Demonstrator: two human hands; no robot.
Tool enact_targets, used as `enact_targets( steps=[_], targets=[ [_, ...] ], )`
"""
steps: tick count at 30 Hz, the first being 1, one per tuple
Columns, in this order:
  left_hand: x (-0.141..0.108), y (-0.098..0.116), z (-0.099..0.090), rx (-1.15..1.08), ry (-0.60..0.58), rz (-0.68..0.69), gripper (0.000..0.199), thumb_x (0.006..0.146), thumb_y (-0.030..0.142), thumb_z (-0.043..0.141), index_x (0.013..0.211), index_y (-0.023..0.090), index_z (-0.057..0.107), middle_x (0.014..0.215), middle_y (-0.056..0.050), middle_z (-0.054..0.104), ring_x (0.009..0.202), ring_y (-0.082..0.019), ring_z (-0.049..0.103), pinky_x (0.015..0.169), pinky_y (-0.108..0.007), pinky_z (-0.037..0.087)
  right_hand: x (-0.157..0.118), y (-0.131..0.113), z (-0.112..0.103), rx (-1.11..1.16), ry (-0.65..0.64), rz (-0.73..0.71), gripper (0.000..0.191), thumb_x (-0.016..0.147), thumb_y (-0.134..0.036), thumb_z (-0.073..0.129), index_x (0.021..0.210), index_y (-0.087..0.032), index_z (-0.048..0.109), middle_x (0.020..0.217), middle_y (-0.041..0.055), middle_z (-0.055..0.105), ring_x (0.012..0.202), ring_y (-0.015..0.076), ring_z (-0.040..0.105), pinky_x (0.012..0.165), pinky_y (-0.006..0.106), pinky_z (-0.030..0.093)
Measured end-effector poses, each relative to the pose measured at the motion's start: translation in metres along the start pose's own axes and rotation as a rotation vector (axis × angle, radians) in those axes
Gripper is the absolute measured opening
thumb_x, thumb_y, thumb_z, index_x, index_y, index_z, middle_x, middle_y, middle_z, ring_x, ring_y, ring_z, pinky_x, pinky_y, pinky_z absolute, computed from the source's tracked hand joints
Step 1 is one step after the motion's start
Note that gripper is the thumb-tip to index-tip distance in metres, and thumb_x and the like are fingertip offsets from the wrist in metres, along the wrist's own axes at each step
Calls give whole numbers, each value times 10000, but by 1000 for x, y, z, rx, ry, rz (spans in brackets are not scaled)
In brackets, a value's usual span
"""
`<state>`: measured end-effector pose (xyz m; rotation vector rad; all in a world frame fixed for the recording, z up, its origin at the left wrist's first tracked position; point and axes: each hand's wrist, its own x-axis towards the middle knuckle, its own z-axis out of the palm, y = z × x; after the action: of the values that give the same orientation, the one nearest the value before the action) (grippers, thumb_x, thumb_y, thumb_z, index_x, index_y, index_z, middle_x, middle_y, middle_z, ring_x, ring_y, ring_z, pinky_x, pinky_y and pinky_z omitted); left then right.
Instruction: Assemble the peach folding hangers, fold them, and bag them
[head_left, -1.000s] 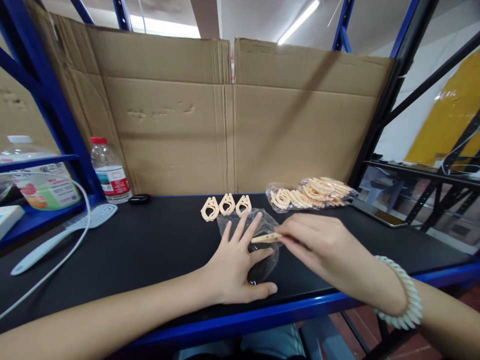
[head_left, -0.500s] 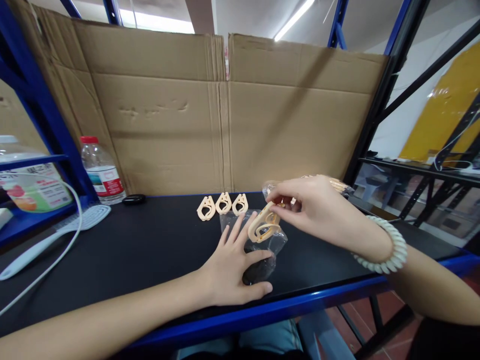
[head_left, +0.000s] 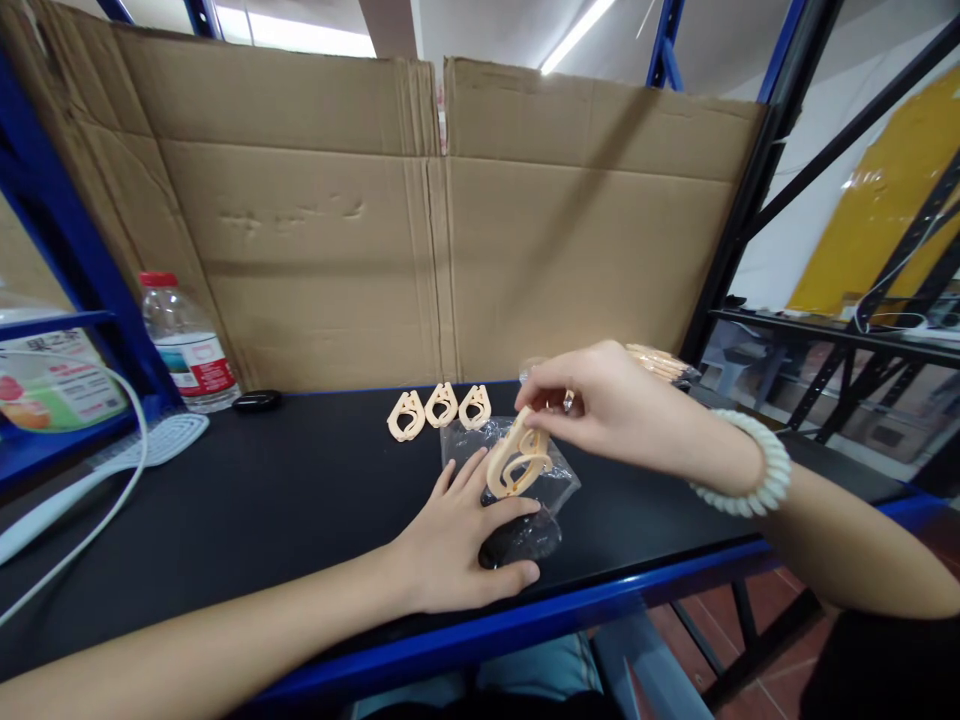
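Note:
Between thumb and fingers, my right hand (head_left: 589, 400) pinches a beige folded plastic hanger (head_left: 517, 465) by its upper end. It is tilted, its rounded lower part close to the index finger of my left hand (head_left: 465, 535). That left hand lies spread on the black tabletop, fingers apart, partly over a clear plastic bag (head_left: 551, 475). Three more pieces of the same beige kind lie in a row near the cardboard: a left one (head_left: 406, 416), a middle one (head_left: 441, 405) and a right one (head_left: 475, 407).
Behind the tabletop (head_left: 300, 500) stands a cardboard wall (head_left: 322, 250). At left are a red-capped bottle (head_left: 191, 345), a black oval object (head_left: 257, 401), a pale hairbrush (head_left: 161, 440) and a white cable (head_left: 127, 510). A wrapped beige bundle (head_left: 664, 363) lies beyond my right wrist.
My right hand has moved slightly left and the hanger in it is a little lower, nearer my left hand. The view has shifted slightly; my left hand stays spread.

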<state>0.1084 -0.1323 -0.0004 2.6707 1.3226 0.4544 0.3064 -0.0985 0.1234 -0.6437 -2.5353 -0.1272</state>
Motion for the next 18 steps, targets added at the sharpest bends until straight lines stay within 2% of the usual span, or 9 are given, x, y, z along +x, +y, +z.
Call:
enact_targets(
  steps=[3,6,8,13,16,18],
  targets=[
    [-1,1,1,-7,-1,-2,570,769,558,586,1290,348,488,1506,-86,204,1341,-464,171,978,-750,140,-28,-17,14,-119,40,-36,133,873,-130,500,825,-126,625,721,32,599,642,120,529,589,247,400],
    [-2,4,2,16,4,-21,617,769,553,590,1328,333,449,1520,-107,168,1338,-467,182,985,-744,135,-55,-32,36,-295,82,-203,185,871,-93,456,760,-112,602,722,72,580,659,160,523,550,272,402],
    [-2,7,3,35,16,-24,657,767,562,583,1355,323,415,1521,-126,162,1335,-471,186,985,-746,129,-65,-37,53,-427,155,-280,198,855,-68,443,741,-107,601,740,96,591,673,181,538,518,279,396],
    [-3,14,2,79,32,-41,721,759,586,565,1384,278,382,1518,-141,169,1344,-463,171,1013,-723,104,-57,-32,88,-612,165,-274,179,814,-56,458,733,-95,613,749,127,619,734,236,571,538,320,447],
    [-3,17,2,90,12,-57,702,763,576,565,1385,315,371,1528,-116,146,1353,-447,160,1018,-715,115,-46,-24,98,-667,132,-214,121,793,-76,520,749,-84,633,810,148,632,847,280,565,563,340,466],
    [-3,17,3,91,-2,-76,686,767,581,559,1381,340,369,1526,-114,155,1352,-444,172,1005,-724,140,-41,-20,100,-683,98,-155,103,792,-90,548,746,-87,640,846,145,624,848,271,550,552,336,457]
  ],
)
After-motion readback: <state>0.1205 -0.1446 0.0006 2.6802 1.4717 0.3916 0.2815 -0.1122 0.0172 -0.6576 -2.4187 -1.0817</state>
